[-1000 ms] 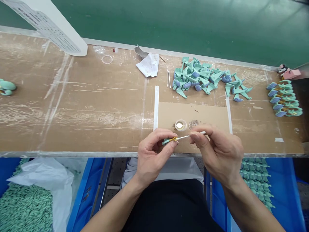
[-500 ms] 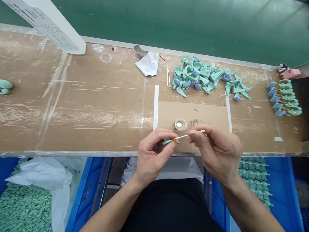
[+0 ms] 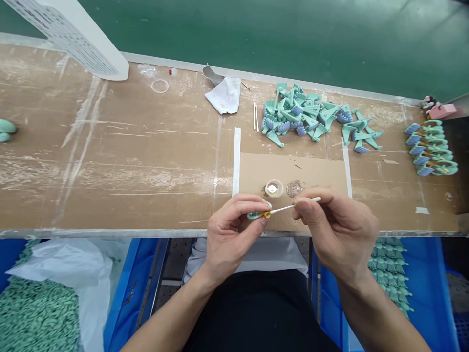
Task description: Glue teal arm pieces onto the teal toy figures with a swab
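Note:
My left hand [image 3: 234,234] pinches a small green and yellow plastic piece [image 3: 261,214] above the table's front edge; the fingers cover part of it. Between thumb and fingers, my right hand [image 3: 337,232] grips a cotton swab [image 3: 284,209]. The swab's left tip is at the yellow end of the piece, touching it or very close. Just beyond the hands stands a small clear cup [image 3: 274,188] with liquid in it. Beside the cup is a shiny dried-looking patch [image 3: 293,188] on the brown board [image 3: 293,168].
A heap of green and purple plastic parts [image 3: 304,115] lies at the back. Two cotton swabs [image 3: 255,117] and a cloth scrap [image 3: 225,97] are left of it. Assembled pieces [image 3: 434,149] line the right end. Blue bins [image 3: 126,293] with green parts flank my lap.
My right hand has shifted slightly right with the cotton swab, and the swab's tip has drawn back a little. The left hand has turned the piece slightly, showing its yellow ring more.

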A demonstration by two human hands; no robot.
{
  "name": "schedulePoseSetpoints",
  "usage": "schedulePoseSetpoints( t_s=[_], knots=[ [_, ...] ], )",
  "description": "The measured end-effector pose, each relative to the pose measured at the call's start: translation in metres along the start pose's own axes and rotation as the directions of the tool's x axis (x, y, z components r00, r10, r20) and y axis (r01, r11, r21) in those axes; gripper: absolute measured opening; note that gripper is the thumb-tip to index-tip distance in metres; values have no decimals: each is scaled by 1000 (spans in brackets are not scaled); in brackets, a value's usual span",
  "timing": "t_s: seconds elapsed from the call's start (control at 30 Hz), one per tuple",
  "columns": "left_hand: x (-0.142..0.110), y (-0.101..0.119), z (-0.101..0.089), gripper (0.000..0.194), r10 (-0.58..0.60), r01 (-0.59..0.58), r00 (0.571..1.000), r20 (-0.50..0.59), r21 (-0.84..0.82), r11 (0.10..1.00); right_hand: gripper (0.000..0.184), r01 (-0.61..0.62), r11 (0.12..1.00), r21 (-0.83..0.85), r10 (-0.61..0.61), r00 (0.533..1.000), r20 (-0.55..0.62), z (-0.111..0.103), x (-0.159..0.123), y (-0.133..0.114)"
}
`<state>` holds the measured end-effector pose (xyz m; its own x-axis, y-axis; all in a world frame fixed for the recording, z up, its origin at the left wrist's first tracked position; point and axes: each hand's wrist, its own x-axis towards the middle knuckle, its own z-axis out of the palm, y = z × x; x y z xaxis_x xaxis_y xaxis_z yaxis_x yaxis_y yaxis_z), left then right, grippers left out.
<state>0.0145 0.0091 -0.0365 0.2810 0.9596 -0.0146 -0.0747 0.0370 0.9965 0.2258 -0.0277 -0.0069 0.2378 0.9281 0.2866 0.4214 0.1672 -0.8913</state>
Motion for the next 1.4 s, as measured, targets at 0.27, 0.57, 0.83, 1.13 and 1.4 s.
schedulePoseSetpoints(
  t_s=[0.27, 0.57, 0.83, 1.13, 1.4],
  knots=[
    [0, 2, 1, 20, -3, 3, 1000, -1, 0, 1000, 17, 42, 999, -18, -42, 999, 25, 0, 2, -3],
    [0, 0, -1, 20, 11, -11, 1000, -2, 13, 1000, 18, 64, 998, -21, -63, 996, 62, 4, 4, -6],
    [1, 3, 1, 14, -13, 13, 1000, -16, 12, 1000, 15, 6, 1000, 10, -6, 1000, -3, 2, 0, -3],
    [-1, 1, -1, 16, -15, 15, 1000, -3, 6, 1000, 18, 29, 1000, -7, -29, 999, 37, 5, 3, -7],
    [0, 1, 0, 14, -9, 9, 1000, -7, 11, 1000, 18, 63, 998, -25, -61, 996, 69, 0, 2, -3]
  ],
)
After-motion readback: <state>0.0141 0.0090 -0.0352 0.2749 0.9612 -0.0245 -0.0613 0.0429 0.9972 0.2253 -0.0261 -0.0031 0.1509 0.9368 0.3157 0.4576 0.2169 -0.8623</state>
